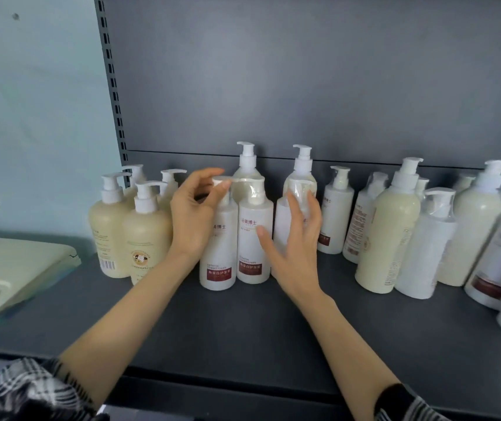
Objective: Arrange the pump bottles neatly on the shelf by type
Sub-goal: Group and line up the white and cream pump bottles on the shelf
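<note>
Several pump bottles stand on a dark grey shelf (243, 323). A cluster of cream bottles (146, 235) is at the left. White bottles with red labels (253, 238) stand in the middle. My left hand (193, 214) pinches the pump head of the leftmost white bottle (217, 262). My right hand (294, 238) has spread fingers against another white bottle (282, 226), its thumb touching the middle white one. Behind them stand two cream bottles (247, 168). Mixed cream and white bottles (387, 232) crowd the right side.
A pale green box-like object (15, 275) lies at the shelf's left end. The grey back panel (304, 86) rises behind the bottles, with a slotted upright (112, 86) at its left. Bare shelf surface stretches in front of the bottles.
</note>
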